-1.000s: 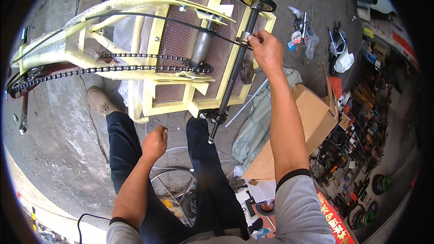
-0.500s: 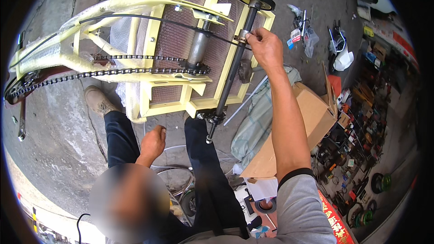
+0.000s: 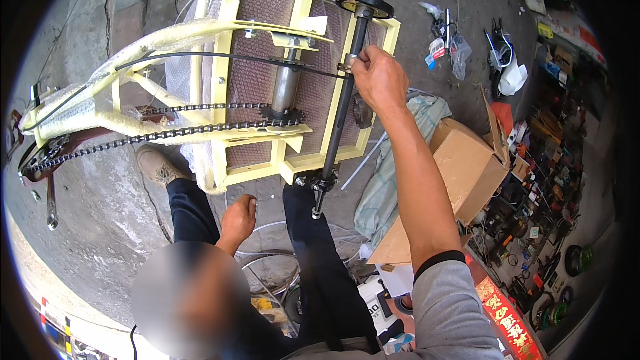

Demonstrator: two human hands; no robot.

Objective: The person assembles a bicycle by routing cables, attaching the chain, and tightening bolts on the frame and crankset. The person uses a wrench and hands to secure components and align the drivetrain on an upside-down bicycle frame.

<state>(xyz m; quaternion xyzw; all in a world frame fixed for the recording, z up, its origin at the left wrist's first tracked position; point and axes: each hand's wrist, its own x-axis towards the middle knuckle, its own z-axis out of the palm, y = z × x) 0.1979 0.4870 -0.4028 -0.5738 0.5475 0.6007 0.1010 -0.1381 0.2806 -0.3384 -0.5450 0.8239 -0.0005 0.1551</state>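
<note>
A long black axle [image 3: 341,113] lies across the pale yellow tubular frame [image 3: 287,172]. My right hand [image 3: 381,80] is closed at the axle's upper half, fingers pinched at a small silver metal collar [image 3: 346,64] around it. A black cable [image 3: 220,57] runs along the frame and ends near that collar. My left hand [image 3: 238,221] hangs below the frame, fingers curled; what it holds, if anything, is hidden. To the left of the axle, a grey metal cylinder [image 3: 285,87] carries a sprocket [image 3: 281,119] with a black chain [image 3: 167,135].
Bubble wrap [image 3: 263,10] covers parts of the frame. A cardboard box [image 3: 470,167] and a greenish sack [image 3: 383,193] stand to the right. Bagged parts [image 3: 459,53] lie on the concrete floor, with many tools and parts [image 3: 527,227] piled at far right. A coiled hose [image 3: 270,257] lies between my legs.
The whole view has shifted slightly, with the frame appearing lower. My right hand stays at the collar, and my left hand remains curled below the frame.
</note>
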